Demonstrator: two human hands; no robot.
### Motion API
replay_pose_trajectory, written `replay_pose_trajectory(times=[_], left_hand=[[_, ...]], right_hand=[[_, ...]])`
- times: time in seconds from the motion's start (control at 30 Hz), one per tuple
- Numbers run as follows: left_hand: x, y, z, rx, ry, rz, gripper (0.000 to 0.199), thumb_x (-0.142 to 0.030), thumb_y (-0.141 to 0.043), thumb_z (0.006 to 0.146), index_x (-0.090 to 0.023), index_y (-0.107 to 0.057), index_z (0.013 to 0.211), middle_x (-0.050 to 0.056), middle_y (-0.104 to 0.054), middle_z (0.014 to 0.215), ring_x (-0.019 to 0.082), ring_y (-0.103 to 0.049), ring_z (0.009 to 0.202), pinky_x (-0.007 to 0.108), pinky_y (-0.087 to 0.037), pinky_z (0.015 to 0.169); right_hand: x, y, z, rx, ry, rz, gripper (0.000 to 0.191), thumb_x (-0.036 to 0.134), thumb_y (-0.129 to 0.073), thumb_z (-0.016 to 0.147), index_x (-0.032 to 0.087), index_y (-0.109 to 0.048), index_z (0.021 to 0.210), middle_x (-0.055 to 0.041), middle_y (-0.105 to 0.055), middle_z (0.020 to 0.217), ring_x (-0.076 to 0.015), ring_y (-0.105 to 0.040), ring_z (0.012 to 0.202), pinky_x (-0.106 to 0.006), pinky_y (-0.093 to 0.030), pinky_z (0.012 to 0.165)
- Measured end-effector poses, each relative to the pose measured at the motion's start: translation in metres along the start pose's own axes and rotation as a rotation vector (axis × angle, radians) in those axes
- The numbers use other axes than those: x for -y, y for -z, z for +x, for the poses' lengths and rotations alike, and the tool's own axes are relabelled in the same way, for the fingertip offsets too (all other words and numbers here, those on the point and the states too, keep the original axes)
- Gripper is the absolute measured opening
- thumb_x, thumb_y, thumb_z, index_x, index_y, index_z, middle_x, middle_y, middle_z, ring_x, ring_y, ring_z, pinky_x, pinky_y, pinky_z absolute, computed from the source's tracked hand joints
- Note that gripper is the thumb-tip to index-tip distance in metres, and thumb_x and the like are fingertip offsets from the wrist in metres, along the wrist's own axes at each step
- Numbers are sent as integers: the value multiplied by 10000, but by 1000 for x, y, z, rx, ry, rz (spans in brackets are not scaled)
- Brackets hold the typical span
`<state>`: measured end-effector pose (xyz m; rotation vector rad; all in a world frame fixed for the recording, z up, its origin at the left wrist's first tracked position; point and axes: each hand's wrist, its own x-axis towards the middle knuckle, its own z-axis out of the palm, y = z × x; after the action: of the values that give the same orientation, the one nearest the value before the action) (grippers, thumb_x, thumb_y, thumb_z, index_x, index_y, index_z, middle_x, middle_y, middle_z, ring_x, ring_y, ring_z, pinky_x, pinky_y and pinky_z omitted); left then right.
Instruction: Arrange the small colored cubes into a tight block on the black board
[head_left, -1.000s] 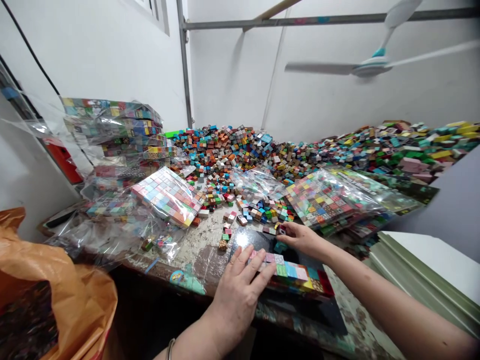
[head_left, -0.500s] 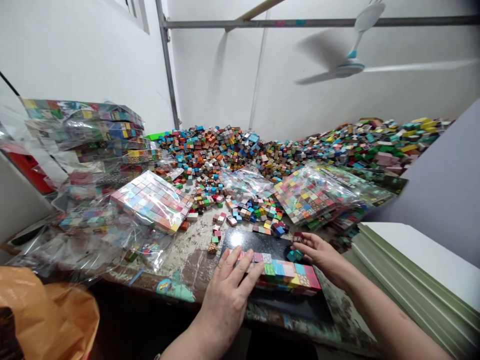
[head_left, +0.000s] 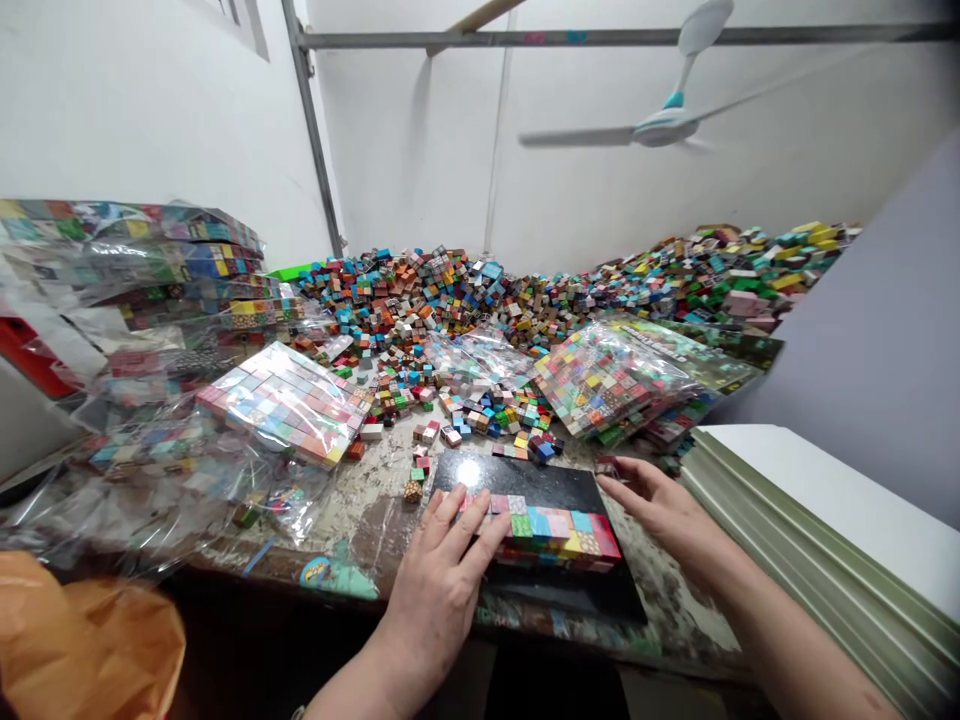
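A slab of small colourful cubes (head_left: 559, 528) lies on a black board (head_left: 517, 478) near the table's front edge. My left hand (head_left: 454, 560) rests on the slab's left part, fingers stretched out and slightly spread, covering some cubes. Just past the board's right edge, my right hand (head_left: 652, 500) pinches a small dark red cube (head_left: 607, 467) between thumb and fingers. Anything further inside that hand is hidden. A few loose cubes, one of them brown and speckled (head_left: 412, 491), lie left of the board.
Behind is a long heap of loose cubes (head_left: 420, 300). Plastic-wrapped cube slabs stand at left (head_left: 281, 400) and right (head_left: 607, 380). A stack of pale green-edged sheets (head_left: 795, 540) is beside my right arm. An orange bag (head_left: 90, 630) sits at lower left.
My right hand has drawn away from the slab to the right, still holding the dark red cube. Teal cubes beneath its fingers no longer show. The whole view has shifted slightly.
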<state>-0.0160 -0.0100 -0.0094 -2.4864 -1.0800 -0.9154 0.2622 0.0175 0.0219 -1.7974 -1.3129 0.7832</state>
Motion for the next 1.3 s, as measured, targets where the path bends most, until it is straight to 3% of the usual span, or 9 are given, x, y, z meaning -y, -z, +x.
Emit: replay_pose_trajectory(times=[0.17, 0.27, 0.43, 0.73, 0.97, 1.07, 1.17, 1.23, 1.3], left_hand=[[0, -1, 1, -21, -2, -4, 489, -74, -468, 826, -219, -455, 1293, 32, -487, 1326, 280, -386, 1241, 496, -383, 1002], [0, 0, 1, -12, -6, -9, 488, -78, -472, 827, -217, -454, 1294, 32, -488, 1325, 281, -388, 1240, 495, -382, 1003], [0, -1, 0, -16, -1, -16, 481, -80, -475, 831, -227, -461, 1288, 25, -493, 1322, 277, -404, 1228, 492, -384, 1002], [0, 0, 2, -34, 6, -5, 454, -116, -467, 850, -238, -463, 1288, 14, -504, 1312, 273, -420, 1213, 479, -400, 992], [-1, 1, 1, -26, 14, -8, 441, -115, -459, 851, -240, -480, 1273, 16, -503, 1313, 272, -419, 1218, 480, -395, 1000], [0, 1, 1, -26, 9, -13, 437, -113, -461, 847, -238, -489, 1265, 18, -498, 1318, 275, -418, 1218, 485, -399, 996], [0, 1, 0, -25, 10, -7, 447, -99, -465, 840, -231, -487, 1267, 20, -502, 1313, 280, -416, 1217, 492, -402, 991], [-1, 0, 0, -26, 9, -4, 451, -94, -465, 838, -229, -487, 1268, 20, -506, 1309, 281, -415, 1217, 494, -402, 990], [-1, 0, 0, -27, 8, -4, 448, -96, -463, 839, -230, -489, 1266, 19, -508, 1307, 281, -416, 1216, 490, -403, 989]], right_hand=[[40, -1, -36, 72, 418, -351, 330, 512, -564, 727, 219, -591, 877, -77, -632, 907, -232, -579, 842, -364, -468, 737], [42, 1, -50, -11, 569, -507, 320, 507, -568, 740, 207, -584, 849, -82, -606, 944, -239, -553, 903, -380, -445, 782], [46, 2, -44, -43, 579, -617, 366, 568, -502, 770, 205, -543, 784, -63, -581, 869, -210, -543, 838, -339, -434, 724], [71, -28, -29, 23, 563, -980, 461, 646, -487, 736, 210, -511, 589, -46, -571, 719, -209, -534, 731, -314, -382, 627], [60, -27, -24, 115, 600, -905, 483, 617, -413, 799, 207, -526, 570, -39, -568, 688, -186, -525, 694, -300, -375, 618], [53, -28, -22, 85, 576, -791, 458, 590, -396, 819, 201, -515, 607, -43, -560, 679, -189, -528, 693, -310, -399, 625], [49, -30, -22, 68, 522, -589, 379, 514, -407, 838, 177, -577, 877, -65, -613, 813, -194, -564, 746, -322, -447, 658], [49, -31, -22, 129, 549, -437, 359, 431, -411, 854, 190, -561, 1075, -76, -630, 969, -191, -585, 865, -321, -465, 751], [50, -32, -23, 224, 592, -349, 313, 366, -427, 856, 215, -598, 1070, -62, -642, 1005, -180, -588, 923, -307, -456, 813]])
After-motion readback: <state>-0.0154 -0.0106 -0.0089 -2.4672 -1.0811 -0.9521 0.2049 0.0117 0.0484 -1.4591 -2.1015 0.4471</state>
